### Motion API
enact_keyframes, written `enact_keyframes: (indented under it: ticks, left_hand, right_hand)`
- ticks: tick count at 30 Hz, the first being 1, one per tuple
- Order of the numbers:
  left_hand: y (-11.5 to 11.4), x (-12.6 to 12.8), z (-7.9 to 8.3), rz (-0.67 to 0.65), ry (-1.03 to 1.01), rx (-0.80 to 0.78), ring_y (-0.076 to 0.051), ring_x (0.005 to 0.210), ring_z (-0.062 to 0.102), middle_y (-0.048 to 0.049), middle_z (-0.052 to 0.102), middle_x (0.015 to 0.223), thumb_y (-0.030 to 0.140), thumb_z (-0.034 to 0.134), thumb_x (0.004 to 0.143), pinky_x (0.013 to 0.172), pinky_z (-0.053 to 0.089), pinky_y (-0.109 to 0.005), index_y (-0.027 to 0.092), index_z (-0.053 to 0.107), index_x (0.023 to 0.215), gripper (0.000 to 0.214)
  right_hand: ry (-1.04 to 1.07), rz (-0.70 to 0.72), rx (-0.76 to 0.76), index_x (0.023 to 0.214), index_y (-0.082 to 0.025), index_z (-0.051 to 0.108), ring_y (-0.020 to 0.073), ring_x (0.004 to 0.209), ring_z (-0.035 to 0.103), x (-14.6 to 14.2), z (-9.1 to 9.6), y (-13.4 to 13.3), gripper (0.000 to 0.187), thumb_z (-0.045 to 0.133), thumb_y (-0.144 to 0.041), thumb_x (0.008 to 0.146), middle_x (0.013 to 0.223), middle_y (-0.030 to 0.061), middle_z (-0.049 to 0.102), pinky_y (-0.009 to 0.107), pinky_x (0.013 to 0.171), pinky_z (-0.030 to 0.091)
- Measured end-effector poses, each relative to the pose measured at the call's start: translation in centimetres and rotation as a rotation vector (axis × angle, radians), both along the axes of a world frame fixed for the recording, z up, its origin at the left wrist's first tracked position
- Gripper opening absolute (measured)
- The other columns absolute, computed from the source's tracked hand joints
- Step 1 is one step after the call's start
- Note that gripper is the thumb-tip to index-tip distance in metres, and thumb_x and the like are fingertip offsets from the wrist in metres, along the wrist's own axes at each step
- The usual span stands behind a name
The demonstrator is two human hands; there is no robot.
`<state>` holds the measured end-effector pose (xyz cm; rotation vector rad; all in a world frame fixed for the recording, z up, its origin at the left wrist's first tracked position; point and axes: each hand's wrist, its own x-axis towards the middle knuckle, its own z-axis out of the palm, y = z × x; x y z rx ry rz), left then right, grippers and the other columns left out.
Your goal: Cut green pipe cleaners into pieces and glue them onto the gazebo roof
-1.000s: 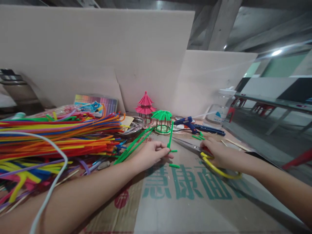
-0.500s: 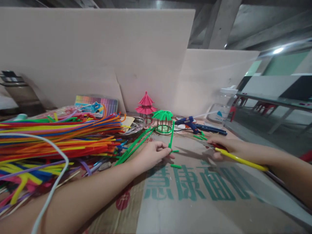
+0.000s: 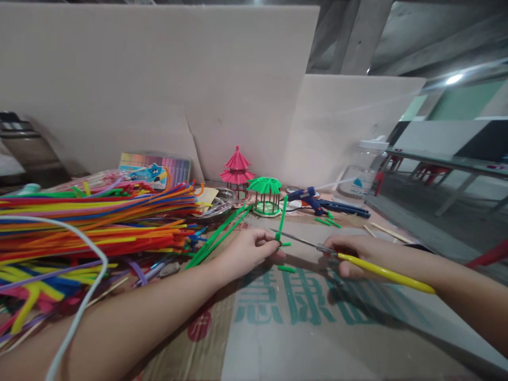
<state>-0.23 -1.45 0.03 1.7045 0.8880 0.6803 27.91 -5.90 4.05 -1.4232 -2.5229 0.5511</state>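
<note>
Between the thumb and fingers of my left hand (image 3: 262,244) a green pipe cleaner (image 3: 283,216) stands upright, pinched near its lower end. My right hand (image 3: 351,254) is closed on yellow-handled scissors (image 3: 381,271). Their blades point left, with the tips close to the green stem just above my left fingertips. On the board below lies a short cut green piece (image 3: 286,269); a second short piece (image 3: 286,244) shows beside my left fingers. Behind my hands stands a small pavilion (image 3: 265,197) with a green roof, and a pink-roofed pavilion (image 3: 237,172) is at its left.
Bundles of coloured pipe cleaners (image 3: 99,222) fill the left side, crossed by a white cable (image 3: 89,280). Long green stems (image 3: 217,238) lie by my left wrist. At the back are a glue gun (image 3: 305,197), a marker set (image 3: 156,169) and a clear jug (image 3: 359,172).
My right hand has brought the scissors left, so the blade tips are now by the green pipe cleaner. My left hand has stayed nearly in place with it.
</note>
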Motion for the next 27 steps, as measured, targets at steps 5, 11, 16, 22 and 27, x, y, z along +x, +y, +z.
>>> enact_keyframes:
  ticks: [5,11,16,22,27]
  left_hand:
    - [-0.1,0.19,0.18,0.005,-0.02,-0.044,-0.016,0.076,0.071,-0.0079,0.076,0.09,0.04,0.058,0.085,0.054,0.043,-0.019,0.016,0.064,0.088,0.025]
    - [-0.31,0.4,0.5,0.005,-0.024,-0.054,-0.012,0.065,0.067,-0.0079,0.076,0.087,0.037,0.058,0.084,0.051,0.042,-0.018,0.015,0.064,0.086,0.023]
    - [-0.23,0.35,0.42,0.006,-0.024,-0.051,-0.013,0.069,0.068,-0.0072,0.076,0.089,0.039,0.058,0.084,0.052,0.042,-0.018,0.015,0.065,0.087,0.024]
    - [-0.17,0.23,0.26,0.006,-0.002,-0.036,-0.016,0.074,0.07,-0.0079,0.076,0.091,0.043,0.058,0.083,0.052,0.042,-0.019,0.016,0.065,0.088,0.028]
    - [-0.14,0.19,0.14,0.012,0.018,-0.01,-0.016,0.075,0.07,-0.0075,0.076,0.091,0.041,0.057,0.084,0.053,0.042,-0.019,0.016,0.066,0.087,0.026]
  right_hand:
    - [-0.005,0.062,-0.135,0.094,-0.021,0.059,0.0189,0.07,0.055,-0.1,0.97,0.1,0.037,0.05,-0.056,0.085,0.082,0.0028,0.062,0.026,0.057,0.038]
    - [0.001,0.065,-0.145,0.092,-0.02,0.058,0.0186,0.071,0.054,-0.17,0.77,0.12,0.04,0.052,-0.058,0.083,0.082,0.0023,0.061,0.026,0.058,0.036]
    - [0.018,0.077,-0.167,0.092,-0.02,0.058,0.0176,0.069,0.054,-0.14,0.77,0.2,0.042,0.051,-0.06,0.083,0.08,0.0018,0.061,0.025,0.056,0.033]
    - [0.038,0.044,-0.207,0.09,-0.019,0.058,0.0155,0.065,0.052,-0.48,0.85,0.07,0.043,0.05,-0.061,0.083,0.078,0.0008,0.061,0.024,0.053,0.031]
    - [0.016,0.048,-0.194,0.09,-0.02,0.058,0.0153,0.065,0.051,-0.4,0.87,0.04,0.04,0.051,-0.059,0.083,0.077,0.0002,0.059,0.024,0.053,0.031]
